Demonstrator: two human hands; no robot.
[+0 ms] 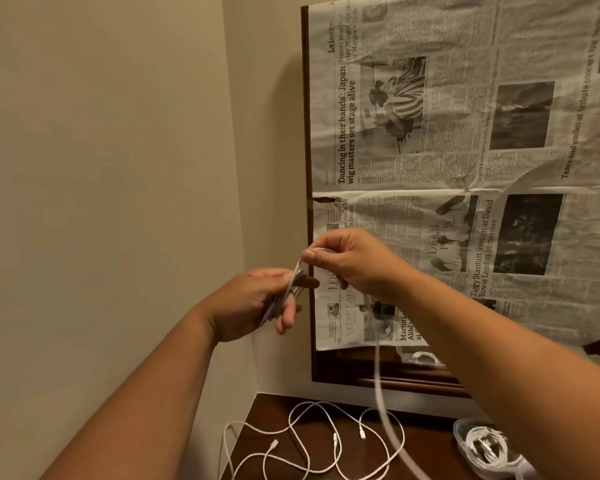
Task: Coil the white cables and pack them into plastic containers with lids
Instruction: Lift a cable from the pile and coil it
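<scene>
Beige walls (101, 168) meet in a corner, and to the right of it hangs a dark wooden frame (305, 98) with sheets of newspaper (465, 133) spread over most of its face. Below it sits a dark wooden table (426, 441).

Both hands are raised in front of the frame's left edge, well above the table. The left hand (257, 303) is curled around a small bundle of loops of white cable (288, 292), gripped between thumb and fingers. The right hand (354, 265) is just beside it, a little higher, pinching a strand of the same cable between thumb and forefinger. From under the right hand, the free length of the cable drops straight down past the bottom of the frame and curves toward the table's near edge.

On the table below the hands, several loose cables (326, 427) lie in tangled loops, their connector ends showing. At the far right a clear plastic container (459, 431) sits without a lid on it, partly hidden by the right forearm, and it holds a coiled cable (485, 445).
</scene>
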